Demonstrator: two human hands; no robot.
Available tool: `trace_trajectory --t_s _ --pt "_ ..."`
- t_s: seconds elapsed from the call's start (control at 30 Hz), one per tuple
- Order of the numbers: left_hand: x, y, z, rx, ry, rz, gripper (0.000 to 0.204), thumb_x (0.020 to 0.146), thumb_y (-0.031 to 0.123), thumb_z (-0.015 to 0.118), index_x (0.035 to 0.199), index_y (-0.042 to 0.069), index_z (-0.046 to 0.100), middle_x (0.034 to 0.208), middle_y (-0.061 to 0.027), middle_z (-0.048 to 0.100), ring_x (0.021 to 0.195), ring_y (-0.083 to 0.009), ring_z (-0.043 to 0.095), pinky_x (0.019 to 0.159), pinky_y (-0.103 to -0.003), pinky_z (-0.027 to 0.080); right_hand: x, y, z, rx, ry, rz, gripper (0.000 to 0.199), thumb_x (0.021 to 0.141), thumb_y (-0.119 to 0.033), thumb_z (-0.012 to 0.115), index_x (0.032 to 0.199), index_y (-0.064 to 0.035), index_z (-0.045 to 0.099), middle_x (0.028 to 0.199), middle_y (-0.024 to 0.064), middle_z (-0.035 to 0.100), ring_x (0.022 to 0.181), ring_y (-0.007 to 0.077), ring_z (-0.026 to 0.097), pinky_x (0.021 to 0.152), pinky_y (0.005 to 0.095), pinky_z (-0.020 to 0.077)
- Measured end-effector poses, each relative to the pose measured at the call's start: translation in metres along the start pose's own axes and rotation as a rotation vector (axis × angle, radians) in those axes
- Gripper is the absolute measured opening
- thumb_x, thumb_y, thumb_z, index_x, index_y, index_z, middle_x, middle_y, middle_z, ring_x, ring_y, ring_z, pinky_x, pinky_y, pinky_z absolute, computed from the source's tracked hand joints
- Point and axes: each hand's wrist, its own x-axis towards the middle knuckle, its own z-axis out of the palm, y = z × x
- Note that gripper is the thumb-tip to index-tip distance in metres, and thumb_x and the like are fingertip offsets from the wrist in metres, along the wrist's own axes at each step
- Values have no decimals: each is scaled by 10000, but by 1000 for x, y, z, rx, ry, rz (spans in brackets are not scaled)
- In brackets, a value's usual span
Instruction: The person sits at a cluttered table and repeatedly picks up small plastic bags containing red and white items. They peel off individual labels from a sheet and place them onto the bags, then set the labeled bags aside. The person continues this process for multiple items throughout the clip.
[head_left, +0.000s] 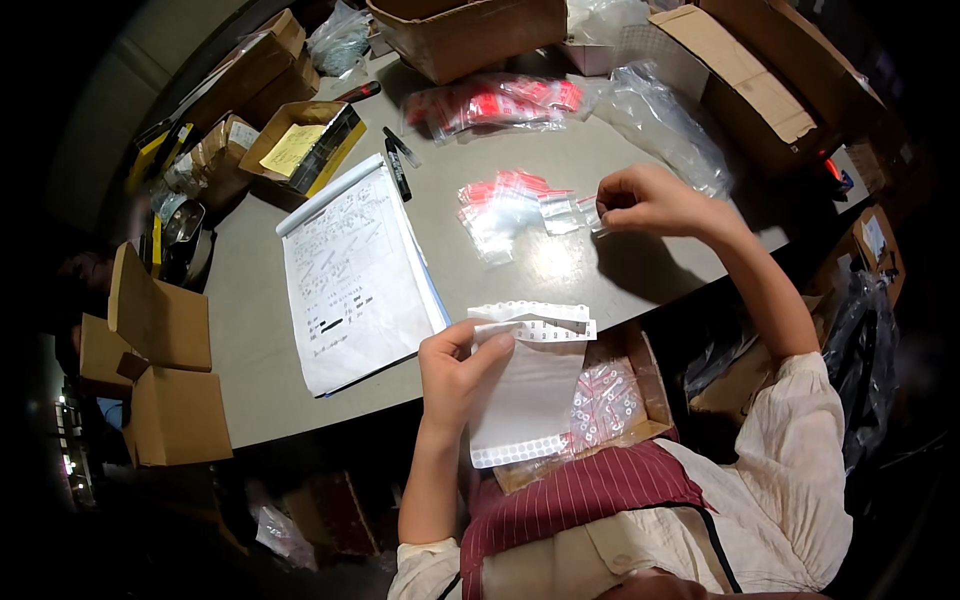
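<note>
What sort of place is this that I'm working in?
Probably a small packing or labelling workstation: your left hand holds a sticker sheet, red-edged clear plastic bags lie on the grey table, and cardboard boxes stand around.

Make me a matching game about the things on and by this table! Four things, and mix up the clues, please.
Things
1. White sticker sheet
2. Small clear zip bags with red tops
3. Black marker
4. Writing pad

Clues
A. On the table, just left of the right hand
B. Covered in dark handwriting
C. Held in the left hand
D. Lying beside the pad's upper right edge

Right pairs: 1-C, 2-A, 3-D, 4-B
</note>
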Motion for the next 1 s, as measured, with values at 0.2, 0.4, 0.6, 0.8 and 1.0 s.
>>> trace_trajectory --t_s 0.2,0.4,0.6,0.8,1.0 --pt "4 -2 -6 -6 -29 -3 170 884 49 775 1020 -53 770 842 -16 726 733 -48 608 648 -211 454 28 22 -1 -173 -24 -28 237 813 -167 708 912 47 706 753 152 688 681 244 640 664 392 504" --pt "5 -3 -10 -56 -42 -9 176 886 47 776 1028 -57 766 855 -21 730 745 -56 618 657 -212 461 31 11 5 -678 57 74 313 837 -244 784 975 25 703 802 209 700 752 359 680 705 439 526" --pt "-2 -3 -7 -21 11 56 148 892 17 770 1021 -57 760 868 -23 725 766 -56 618 674 -210 465 12 -32 8 -164 -14 -27 370 908 -358 780 971 -5 688 848 151 699 793 245 667 706 372 511" --pt "-1 -7 -2 16 16 126 131 892 -8 769 1014 -54 757 884 -21 724 778 -56 615 679 -208 465 -21 -57 36 -18 -209 -233 287 907 -253 721 1024 1 658 930 180 666 875 340 663 773 428 520" --pt "-1 -6 -3 56 33 131 140 886 -2 770 1014 -56 759 884 -22 727 796 -61 623 699 -218 475 -32 -61 45 -132 -135 -266 288 891 -187 716 1093 3 639 1052 214 657 1043 413 629 905 486 500"
